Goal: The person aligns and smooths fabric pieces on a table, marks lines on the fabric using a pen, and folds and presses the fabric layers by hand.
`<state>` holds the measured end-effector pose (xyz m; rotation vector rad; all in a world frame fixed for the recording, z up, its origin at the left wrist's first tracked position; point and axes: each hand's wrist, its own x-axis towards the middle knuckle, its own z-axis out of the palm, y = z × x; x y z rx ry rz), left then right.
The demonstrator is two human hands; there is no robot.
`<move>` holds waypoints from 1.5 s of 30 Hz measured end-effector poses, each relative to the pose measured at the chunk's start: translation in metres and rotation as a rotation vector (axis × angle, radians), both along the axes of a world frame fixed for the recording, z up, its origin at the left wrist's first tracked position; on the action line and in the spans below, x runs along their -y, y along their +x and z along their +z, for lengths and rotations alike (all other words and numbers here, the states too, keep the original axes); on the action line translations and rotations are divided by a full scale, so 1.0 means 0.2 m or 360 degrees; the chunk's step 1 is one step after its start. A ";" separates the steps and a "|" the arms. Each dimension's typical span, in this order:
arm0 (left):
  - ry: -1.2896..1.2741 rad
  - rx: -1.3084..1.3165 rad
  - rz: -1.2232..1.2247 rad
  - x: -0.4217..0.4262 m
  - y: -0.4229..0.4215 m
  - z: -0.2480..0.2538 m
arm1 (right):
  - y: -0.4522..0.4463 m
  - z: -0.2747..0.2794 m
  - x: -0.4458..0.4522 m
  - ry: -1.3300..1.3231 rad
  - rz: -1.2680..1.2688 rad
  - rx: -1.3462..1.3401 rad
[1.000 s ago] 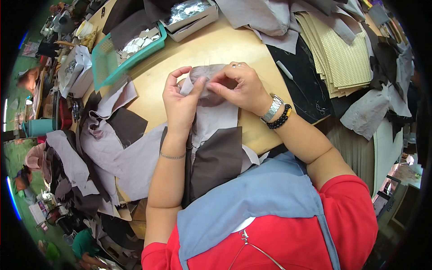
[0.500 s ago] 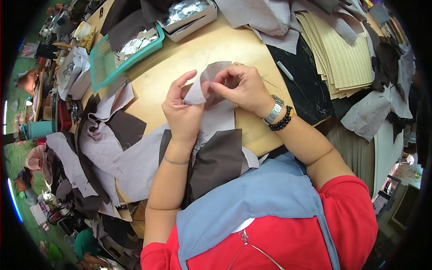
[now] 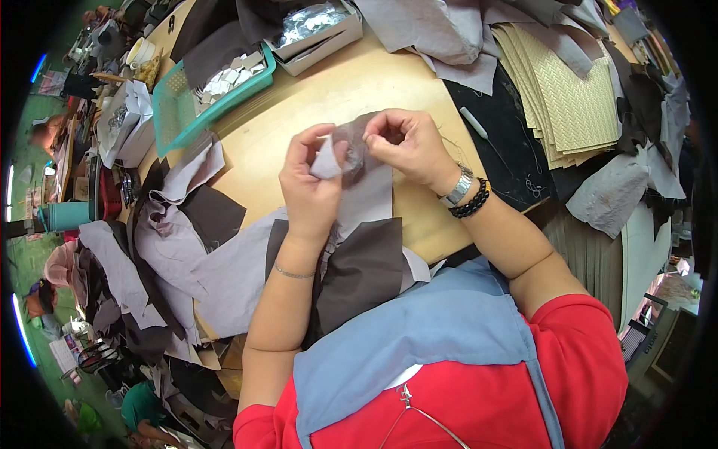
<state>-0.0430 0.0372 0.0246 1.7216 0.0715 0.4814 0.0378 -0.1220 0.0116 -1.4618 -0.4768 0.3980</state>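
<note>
A piece of greyish-lilac fabric (image 3: 357, 193) hangs over the front of the table, its upper part bunched between my hands. My left hand (image 3: 310, 179) is closed around a folded corner of it, thumb against the cloth. To the right, my right hand (image 3: 413, 150) makes a pinch at the fabric's upper edge; what sits between its fingertips is too small to make out. Below both hands, a dark brown fabric piece (image 3: 363, 266) lies at the table edge against my blue apron (image 3: 419, 322).
A teal basket (image 3: 168, 138) with small white pieces and a carton (image 3: 318, 49) of shiny items stand at the back left. A white-handled tool (image 3: 473, 122) lies on black material at right, near stacked cream textured sheets (image 3: 572, 112). Fabric scraps (image 3: 179, 247) crowd the left.
My right hand has shifted slightly right and down, drawing its pinch away from my left hand. My left fingers have curled in more over the fabric.
</note>
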 end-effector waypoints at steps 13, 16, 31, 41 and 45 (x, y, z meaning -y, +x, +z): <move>-0.0616 -0.0141 -0.0070 -0.02 0.03 -0.03 | 0.00 0.06 0.00 -0.0208 -0.0148 0.0665; -0.0444 -0.0114 -0.0022 -0.02 0.03 -0.02 | -0.01 0.04 0.00 -0.0271 -0.0159 0.0764; -0.0143 -0.0052 -0.0036 0.04 -0.01 0.00 | -0.02 0.03 -0.01 -0.0227 -0.0050 0.0115; -0.0078 0.0013 -0.0106 0.05 -0.01 -0.03 | -0.01 0.01 0.00 -0.0221 0.0049 0.0148; -0.0075 -0.0015 -0.0105 0.06 -0.01 -0.01 | -0.01 0.03 0.00 -0.0253 0.0063 0.0152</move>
